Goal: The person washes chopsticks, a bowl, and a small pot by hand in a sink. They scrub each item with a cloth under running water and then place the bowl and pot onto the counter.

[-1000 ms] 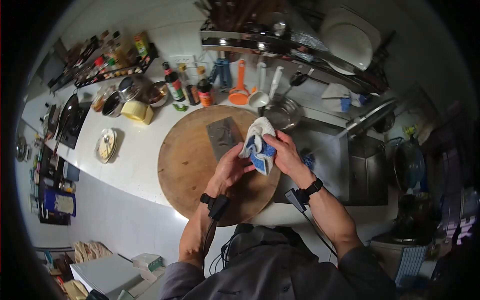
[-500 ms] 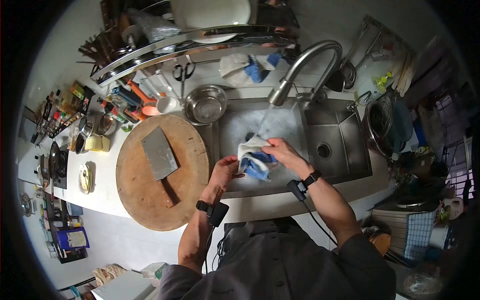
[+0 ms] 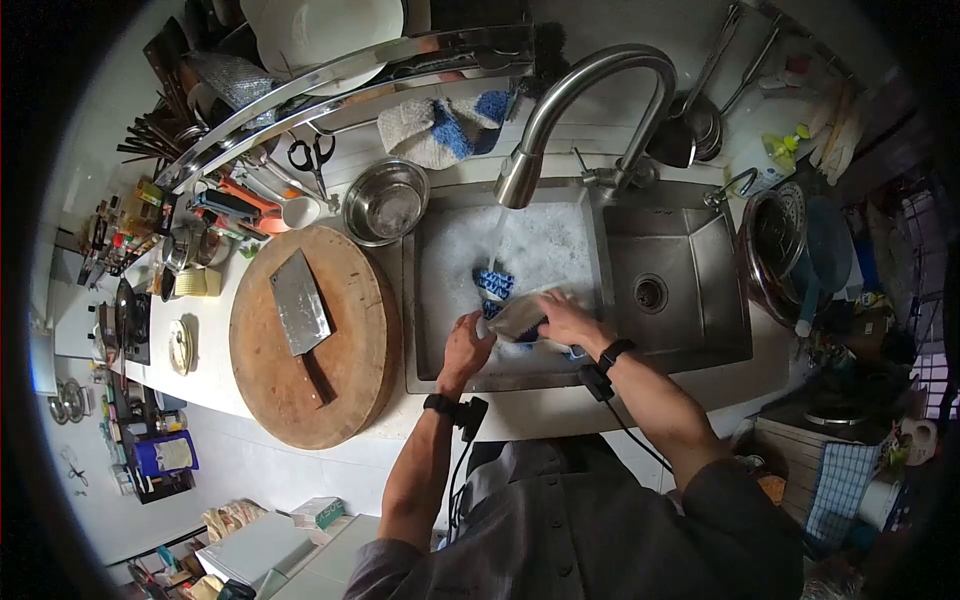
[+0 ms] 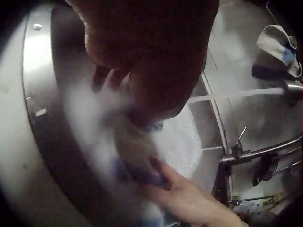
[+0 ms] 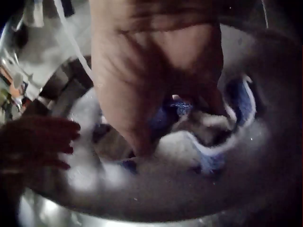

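A white and blue cloth [image 3: 522,316] is low in the sudsy left basin [image 3: 432,340]. My right hand [image 3: 572,322] grips it; in the right wrist view the thumb and fingers of that hand [image 5: 156,71] pinch the bunched cloth [image 5: 177,149]. My left hand [image 3: 468,350] is just left of the cloth; the right wrist view shows that hand [image 5: 38,142] with its fingers extended and apart from the cloth. Water runs from the faucet [image 3: 520,180] beside a blue-patterned piece [image 3: 494,284]; whether it belongs to the cloth I cannot tell.
Left of the sink, a cleaver [image 3: 300,305] lies on a round chopping board [image 3: 262,372]. A steel bowl [image 3: 387,203] stands behind the basin's left corner. Another cloth [image 3: 430,135] hangs above. The second basin [image 3: 690,320] is at the right.
The view has swung right. Both hands have gone from above the chopping board to the left basin, carrying the cloth down. My left hand has let go of the cloth.
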{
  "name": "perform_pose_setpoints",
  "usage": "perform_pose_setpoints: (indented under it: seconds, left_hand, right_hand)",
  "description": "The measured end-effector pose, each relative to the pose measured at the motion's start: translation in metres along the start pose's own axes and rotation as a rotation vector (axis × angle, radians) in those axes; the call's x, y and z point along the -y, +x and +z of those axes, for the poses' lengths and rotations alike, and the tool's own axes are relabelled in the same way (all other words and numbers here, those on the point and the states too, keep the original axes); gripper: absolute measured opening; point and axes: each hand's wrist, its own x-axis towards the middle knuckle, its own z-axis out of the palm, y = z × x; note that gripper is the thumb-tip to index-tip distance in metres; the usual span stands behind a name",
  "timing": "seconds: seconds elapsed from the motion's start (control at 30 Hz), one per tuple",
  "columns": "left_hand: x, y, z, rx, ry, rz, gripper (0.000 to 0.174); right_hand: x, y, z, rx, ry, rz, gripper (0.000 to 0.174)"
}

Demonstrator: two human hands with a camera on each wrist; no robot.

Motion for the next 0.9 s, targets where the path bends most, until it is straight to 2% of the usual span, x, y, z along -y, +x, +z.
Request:
perform_pose_setpoints:
  seconds: [0.03,0.07,0.13,0.17,0.2,0.27,0.33,0.4,0.43,0.47,0.53,0.57,0.63,0.67,0.73,0.8,0.87,0.9]
  left_hand:
    - [0.005,0.005,0.002,0.007,-0.001,-0.016,0.059]
    - [0.013,0.013,0.006,0.013,-0.001,-0.019,0.059]
    - [0.025,0.031,0.013,-0.014,0.015,0.136,0.064]
    - [0.022,0.040,0.011,-0.010,0.009,0.141,0.064]
    - [0.018,0.047,0.010,0.029,0.041,0.135,0.067]
    - [0.020,0.057,0.013,0.080,0.067,0.124,0.071]
    - [0.028,0.069,0.021,0.091,0.091,0.059,0.077]
    - [0.042,0.077,0.034,0.056,0.079,0.078,0.078]
    - [0.048,0.082,0.039,0.009,0.069,0.091,0.080]
    - [0.049,0.085,0.038,0.013,0.066,0.096,0.080]
    - [0.045,0.089,0.037,0.076,0.061,0.007,0.079]
    - [0.045,0.093,0.039,0.080,0.056,0.011,0.079]
    - [0.047,0.100,0.045,0.081,0.055,-0.071,0.082]
    - [0.044,0.101,0.042,0.086,0.051,-0.071,0.082]
    - [0.040,0.102,0.037,0.159,0.049,-0.113,0.089]
    - [0.041,0.098,0.041,0.127,0.043,-0.102,0.089]
    - [0.038,0.096,0.040,0.094,0.040,-0.091,0.090]
    - [0.035,0.092,0.035,0.152,0.031,-0.155,0.088]
  right_hand:
    - [0.000,-0.001,0.009,0.128,0.003,0.122,0.067]
    - [-0.006,0.007,0.023,0.133,0.006,0.125,0.067]
    - [-0.023,0.026,0.061,0.505,-0.085,0.149,0.072]
    - [-0.021,0.020,0.066,0.448,-0.124,0.058,0.064]
    - [-0.016,0.021,0.059,0.450,-0.126,0.066,0.064]
    - [-0.008,0.018,0.059,0.484,-0.149,0.139,0.034]
    - [-0.010,0.029,0.060,0.487,-0.180,0.143,0.030]
    - [-0.012,0.036,0.052,0.431,-0.088,0.146,0.028]
    - [-0.011,0.039,0.041,0.419,-0.047,0.264,0.034]
    - [-0.021,0.046,0.045,0.418,-0.047,0.270,0.034]
    - [-0.054,0.057,0.064,0.047,0.274,0.484,0.040]
    - [-0.052,0.059,0.056,0.046,0.271,0.490,0.040]
    - [-0.040,0.058,0.034,-0.245,0.489,0.591,0.044]
    - [-0.037,0.059,0.029,-0.244,0.487,0.597,0.044]
    - [-0.028,0.060,0.020,-0.268,0.231,0.481,0.045]
    - [-0.024,0.056,0.039,-0.279,0.177,0.447,0.041]
    - [-0.024,0.056,0.060,-0.160,0.089,0.470,0.039]
    - [-0.029,0.062,0.071,-0.088,0.183,0.437,0.035]
